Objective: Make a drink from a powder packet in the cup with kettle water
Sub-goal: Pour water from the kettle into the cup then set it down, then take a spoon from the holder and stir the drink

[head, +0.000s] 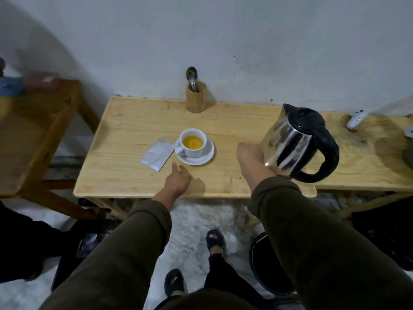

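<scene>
Your two hands reach over a pale wooden counter [125, 175] set against a white wall; both arms wear dark olive sleeves [125, 253]. Your left hand [178, 181] hovers low near the counter's front edge, fingers loosely curled and partly open, holding nothing; it sits just short of the saucer [206, 156] and near the packet [157, 157], touching neither as far as can be seen. Your right hand [251, 156] lies against the left side of the steel kettle [295, 142]; the kettle's body hides the fingers, so you cannot tell how far they are spread or whether they grip it. The kettle stands tilted at the counter's right end, its black lid shut, spout toward the wall, black handle turned away from your hand to the right.

The white cup [193, 143] stands upright on the saucer at mid-counter, holding yellow liquid; its handle points left toward the packet. The silvery packet lies flat just left of the saucer, one corner close to or under its rim. A wooden holder [196, 97] stands at the counter's back edge with a spoon [192, 78] upright in it, bowl end up.

Below, sandalled feet [215, 241] rest on a mottled grey floor.
</scene>
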A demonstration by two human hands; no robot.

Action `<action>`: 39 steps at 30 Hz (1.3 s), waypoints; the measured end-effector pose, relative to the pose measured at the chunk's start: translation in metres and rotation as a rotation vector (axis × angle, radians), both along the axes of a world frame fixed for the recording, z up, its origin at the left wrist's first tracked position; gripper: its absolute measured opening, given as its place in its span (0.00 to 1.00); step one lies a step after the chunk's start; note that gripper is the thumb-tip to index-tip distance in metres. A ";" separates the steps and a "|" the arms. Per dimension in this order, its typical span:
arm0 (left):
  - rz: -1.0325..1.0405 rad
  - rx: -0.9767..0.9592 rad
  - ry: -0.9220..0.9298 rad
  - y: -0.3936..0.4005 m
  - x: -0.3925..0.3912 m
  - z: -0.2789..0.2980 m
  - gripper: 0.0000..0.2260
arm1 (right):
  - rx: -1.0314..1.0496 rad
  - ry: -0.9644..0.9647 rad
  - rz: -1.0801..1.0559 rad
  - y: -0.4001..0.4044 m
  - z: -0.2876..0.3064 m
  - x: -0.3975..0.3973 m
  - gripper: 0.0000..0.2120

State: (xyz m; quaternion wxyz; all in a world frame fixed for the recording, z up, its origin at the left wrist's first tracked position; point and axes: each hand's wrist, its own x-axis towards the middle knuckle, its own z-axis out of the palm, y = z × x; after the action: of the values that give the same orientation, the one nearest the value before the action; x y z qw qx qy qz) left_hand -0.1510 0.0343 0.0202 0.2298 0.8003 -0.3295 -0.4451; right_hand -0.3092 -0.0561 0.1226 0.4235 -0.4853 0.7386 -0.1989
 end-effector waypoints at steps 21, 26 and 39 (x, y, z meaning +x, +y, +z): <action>0.293 0.111 -0.025 -0.057 0.021 -0.020 0.09 | -0.195 0.135 0.578 -0.202 -0.005 0.148 0.14; 0.370 0.101 0.061 -0.057 0.025 -0.026 0.07 | -0.269 0.283 0.600 -0.225 -0.024 0.163 0.15; 0.511 0.070 0.258 -0.057 0.035 -0.030 0.10 | -0.338 0.540 0.582 -0.263 -0.057 0.189 0.18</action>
State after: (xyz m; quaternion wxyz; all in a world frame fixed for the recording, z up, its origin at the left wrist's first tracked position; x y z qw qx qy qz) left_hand -0.1163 -0.0228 -0.0096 0.3469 0.8016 -0.0697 -0.4820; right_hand -0.1200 -0.3195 0.0654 0.1678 -0.7706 0.6124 -0.0551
